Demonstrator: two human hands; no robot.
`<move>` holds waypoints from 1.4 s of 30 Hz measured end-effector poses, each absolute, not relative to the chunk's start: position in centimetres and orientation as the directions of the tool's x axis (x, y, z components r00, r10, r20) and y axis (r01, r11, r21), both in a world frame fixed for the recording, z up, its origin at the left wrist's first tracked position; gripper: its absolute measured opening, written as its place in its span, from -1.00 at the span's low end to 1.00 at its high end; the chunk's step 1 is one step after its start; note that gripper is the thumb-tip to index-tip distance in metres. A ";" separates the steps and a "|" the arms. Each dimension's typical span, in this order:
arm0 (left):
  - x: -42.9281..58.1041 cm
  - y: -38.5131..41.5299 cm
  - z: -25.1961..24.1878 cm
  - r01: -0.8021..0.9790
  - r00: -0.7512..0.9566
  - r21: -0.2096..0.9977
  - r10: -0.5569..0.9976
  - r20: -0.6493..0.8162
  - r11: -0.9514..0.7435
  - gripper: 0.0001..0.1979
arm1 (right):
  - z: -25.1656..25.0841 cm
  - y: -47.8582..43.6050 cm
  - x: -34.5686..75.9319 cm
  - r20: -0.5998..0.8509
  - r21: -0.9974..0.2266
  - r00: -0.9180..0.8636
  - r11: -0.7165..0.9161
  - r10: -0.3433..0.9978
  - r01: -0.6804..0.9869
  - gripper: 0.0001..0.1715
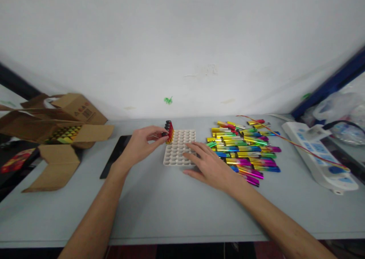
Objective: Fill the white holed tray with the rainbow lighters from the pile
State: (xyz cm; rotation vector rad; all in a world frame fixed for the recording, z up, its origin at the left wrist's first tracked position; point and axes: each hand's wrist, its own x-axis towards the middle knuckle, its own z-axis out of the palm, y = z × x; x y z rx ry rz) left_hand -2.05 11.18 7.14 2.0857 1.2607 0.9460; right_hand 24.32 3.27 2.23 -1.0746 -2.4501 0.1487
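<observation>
A white tray (180, 161) with rows of round holes lies in the middle of the table. Along its left side stands a column of red-and-yellow lighters (170, 130) with black tops. My left hand (144, 143) is closed in a pinch on the black top of a lighter (164, 134) at the near end of that column; its lower part is hidden. My right hand (209, 162) is open, fingers spread over the tray's right edge, holding nothing. Just beyond it on the right lies a spread of shiny lighters (242, 148) in yellow, green, blue and magenta.
An open cardboard box (82, 112) holding yellow-green items sits at the left, its flaps over the table. A flat black device (112, 160) lies beside my left forearm. At right are a white power strip (319, 156), a thin red-yellow wire (288, 140) and plastic bags (339, 110).
</observation>
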 end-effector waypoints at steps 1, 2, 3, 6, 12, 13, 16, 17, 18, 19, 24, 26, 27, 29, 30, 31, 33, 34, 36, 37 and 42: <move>-2.0 11.2 7.1 0.537 0.324 0.728 0.901 0.290 -0.427 -0.67 | 2.2 3.3 24.4 0.368 -0.280 -0.591 0.691 0.718 0.666 -0.46; -1.9 11.1 7.2 0.539 0.329 0.728 0.902 0.282 -0.424 -0.68 | 2.2 3.4 24.4 0.369 -0.285 -0.592 0.693 0.717 0.662 -0.47; -1.9 11.1 7.2 0.542 0.335 0.727 0.901 0.274 -0.423 -0.69 | 2.2 3.4 24.5 0.369 -0.288 -0.592 0.694 0.716 0.659 -0.47; -1.7 11.0 7.2 0.548 0.370 0.712 0.891 0.264 -0.439 -0.71 | 2.1 3.5 24.5 0.372 -0.294 -0.590 0.693 0.717 0.658 -0.49; -1.8 11.3 6.6 0.598 0.385 0.665 0.888 0.251 -0.447 -0.63 | 2.1 3.7 24.5 0.377 -0.287 -0.592 0.697 0.713 0.657 -0.49; -1.9 11.4 6.6 0.616 0.384 0.647 0.888 0.253 -0.450 -0.63 | 2.2 3.7 24.5 0.375 -0.280 -0.595 0.698 0.711 0.659 -0.49; -2.0 11.4 6.7 0.665 0.403 0.558 0.868 0.292 -0.496 -0.63 | 2.3 3.8 24.5 0.404 -0.255 -0.588 0.703 0.701 0.663 -0.48; -2.0 11.4 6.9 0.673 0.412 0.530 0.857 0.310 -0.515 -0.62 | 2.4 3.8 24.5 0.425 -0.250 -0.580 0.706 0.695 0.663 -0.48; -1.9 11.2 7.0 0.679 0.417 0.508 0.848 0.328 -0.530 -0.60 | 2.6 3.8 24.5 0.443 -0.245 -0.574 0.709 0.688 0.661 -0.48; -1.8 11.0 7.3 0.681 0.414 0.494 0.841 0.348 -0.540 -0.58 | 2.9 3.8 24.5 0.460 -0.241 -0.568 0.711 0.683 0.660 -0.50; 0.7 10.3 8.7 0.693 0.260 0.524 0.849 0.460 -0.496 -0.64 | 4.3 5.3 26.6 0.498 -0.225 -0.442 0.603 0.746 0.765 -0.59; 3.3 10.7 9.0 0.657 0.311 0.531 0.834 0.456 -0.535 -0.64 | 4.7 6.4 29.1 0.546 -0.238 -0.271 0.458 0.792 0.857 -0.60; 5.1 11.1 9.0 0.636 0.370 0.519 0.815 0.445 -0.572 -0.64 | 4.8 7.0 30.8 0.581 -0.253 -0.171 0.376 0.796 0.891 -0.60; 9.5 12.4 8.6 0.588 0.508 0.475 0.756 0.413 -0.655 -0.67 | 4.8 7.8 34.7 0.643 -0.306 0.056 0.189 0.763 0.933 -0.60; 12.1 13.2 8.3 0.556 0.573 0.454 0.717 0.398 -0.696 -0.68 | 4.7 8.0 36.7 0.667 -0.345 0.178 0.089 0.723 0.934 -0.60; 14.8 14.0 7.9 0.525 0.634 0.428 0.673 0.380 -0.736 -0.70 | 4.6 8.1 38.6 0.678 -0.386 0.285 -0.001 0.678 0.922 -0.58; 20.2 15.7 7.1 0.512 0.723 0.357 0.617 0.312 -0.781 -0.72 | 4.5 7.9 42.0 0.679 -0.462 0.456 -0.147 0.575 0.875 -0.54; 22.7 16.4 6.7 0.528 0.756 0.301 0.601 0.259 -0.794 -0.72 | 4.5 7.7 43.4 0.674 -0.497 0.517 -0.193 0.528 0.846 -0.53; 27.0 17.7 6.0 0.534 0.772 0.264 0.590 0.236 -0.803 -0.72 | 4.5 7.2 45.1 0.659 -0.553 0.598 -0.245 0.456 0.796 -0.52; 28.8 18.1 5.6 0.541 0.772 0.250 0.592 0.230 -0.803 -0.70 | 4.6 7.0 45.5 0.653 -0.572 0.620 -0.253 0.435 0.780 -0.52; 33.7 19.7 3.9 0.610 0.735 0.213 0.646 0.207 -0.763 -0.70 | 5.2 6.9 44.9 0.673 -0.589 0.615 -0.206 0.411 0.781 -0.51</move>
